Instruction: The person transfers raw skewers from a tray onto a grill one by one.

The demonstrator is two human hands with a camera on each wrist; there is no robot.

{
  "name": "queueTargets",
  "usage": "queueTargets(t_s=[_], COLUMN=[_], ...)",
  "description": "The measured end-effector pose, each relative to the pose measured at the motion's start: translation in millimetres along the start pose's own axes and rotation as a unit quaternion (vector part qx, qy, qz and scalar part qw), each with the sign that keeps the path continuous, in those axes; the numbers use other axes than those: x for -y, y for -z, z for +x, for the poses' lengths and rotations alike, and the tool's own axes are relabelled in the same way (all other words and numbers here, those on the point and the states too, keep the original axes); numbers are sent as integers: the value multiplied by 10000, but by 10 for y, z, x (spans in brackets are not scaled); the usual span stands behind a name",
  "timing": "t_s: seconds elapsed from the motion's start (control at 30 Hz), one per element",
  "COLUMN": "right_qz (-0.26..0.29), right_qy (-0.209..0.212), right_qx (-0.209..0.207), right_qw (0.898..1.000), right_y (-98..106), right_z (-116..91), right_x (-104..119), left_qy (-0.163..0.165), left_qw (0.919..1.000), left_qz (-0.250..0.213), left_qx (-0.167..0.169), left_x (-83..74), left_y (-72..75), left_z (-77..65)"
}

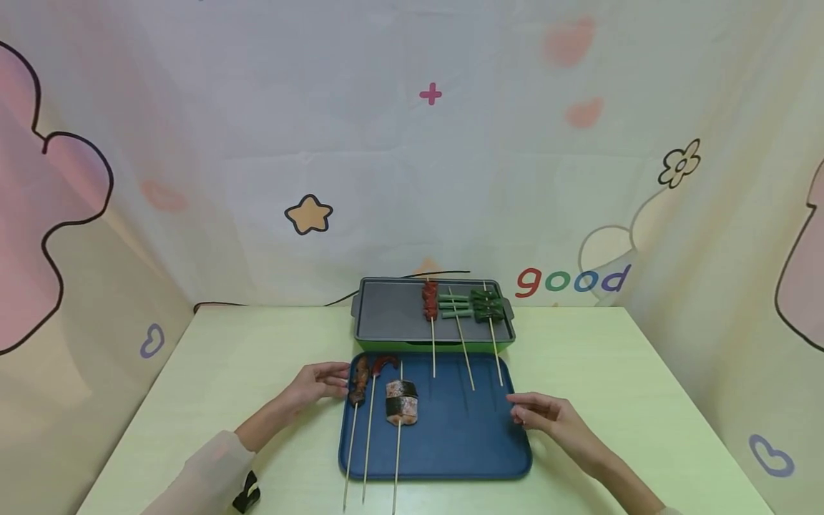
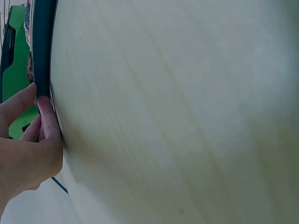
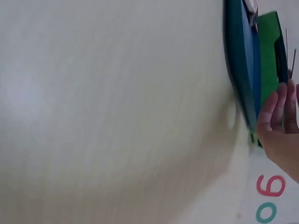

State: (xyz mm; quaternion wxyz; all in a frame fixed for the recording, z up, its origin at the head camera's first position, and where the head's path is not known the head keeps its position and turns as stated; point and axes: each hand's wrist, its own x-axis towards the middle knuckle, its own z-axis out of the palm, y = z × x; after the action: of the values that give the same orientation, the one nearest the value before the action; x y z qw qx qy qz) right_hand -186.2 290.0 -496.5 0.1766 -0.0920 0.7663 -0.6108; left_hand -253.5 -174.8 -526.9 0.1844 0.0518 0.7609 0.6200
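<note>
A blue rectangular tray [image 1: 466,447] lies on the table between the two hands. My left hand [image 1: 314,386] touches its upper left rim with extended fingertips. Over the right rim reach the relaxed fingers of my right hand [image 1: 555,420], which hold nothing. On the tray's left half lie a brown meat skewer [image 1: 358,383], a skewer with a curled reddish piece [image 1: 385,362], and a skewer with pale pieces wrapped in dark bands [image 1: 402,404]. Their sticks extend past the front rim. In the left wrist view, fingertips meet the dark tray edge [image 2: 43,46].
Directly behind the tray stands a green grill with a grey plate [image 1: 393,311]. It bears a red meat skewer [image 1: 430,300], a green bean skewer [image 1: 455,304] and a leafy green skewer [image 1: 487,306], sticks overhanging the tray. A black cord [image 1: 341,298] runs behind. Printed curtains [image 1: 360,143] enclose the table.
</note>
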Motion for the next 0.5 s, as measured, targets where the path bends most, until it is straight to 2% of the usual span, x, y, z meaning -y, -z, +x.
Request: queueTargets(t_s=[0.13, 0.23, 0.37, 0.5], right_qz=[-43, -11, 94, -62], right_qy=[-14, 24, 44, 70], right_qx=[-515, -673, -626, -568], right_qw=[9987, 9977, 9980, 9983], right_y=[126, 179, 208, 213], right_z=[130, 216, 297, 390], right_x=[-91, -176, -252, -277], left_qy=[16, 43, 90, 73], left_qw=[10000, 10000, 9999, 9997], left_qz=[-31, -76, -15, 117], left_qx=[-16, 14, 105, 224], left_x=[-2, -6, -1, -6], left_y=[8, 11, 27, 66], left_z=[10, 16, 13, -33])
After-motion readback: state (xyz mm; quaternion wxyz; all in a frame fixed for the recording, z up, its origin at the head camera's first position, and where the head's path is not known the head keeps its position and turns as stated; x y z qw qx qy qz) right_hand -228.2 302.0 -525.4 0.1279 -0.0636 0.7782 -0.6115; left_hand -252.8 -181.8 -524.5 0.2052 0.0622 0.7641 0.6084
